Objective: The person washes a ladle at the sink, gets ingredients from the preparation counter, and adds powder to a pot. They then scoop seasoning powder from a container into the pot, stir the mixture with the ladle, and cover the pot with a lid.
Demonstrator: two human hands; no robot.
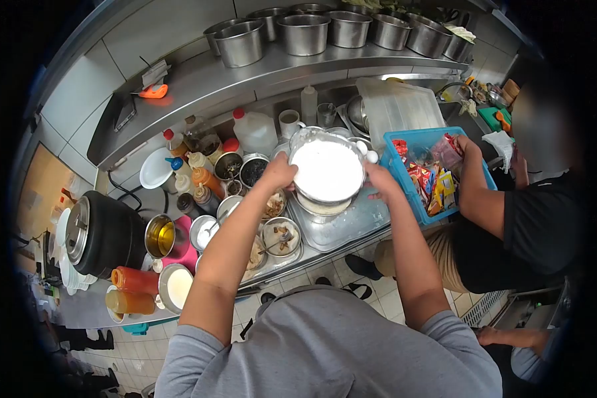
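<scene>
Bowl (312, 136) of white contents (328, 167) is held above the tray (368, 215) near the front edge of the counter (338, 253), left hand (280, 174) closed around its rim, right hand (381, 182) gripping the opposite side, probably to keep it level.

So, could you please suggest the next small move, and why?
I'd probably steady the bowl level: the left hand and right hand are at opposite sides, white contents spread across most of its opening, and the blue crate stands close, so a bump could spill some.
</scene>
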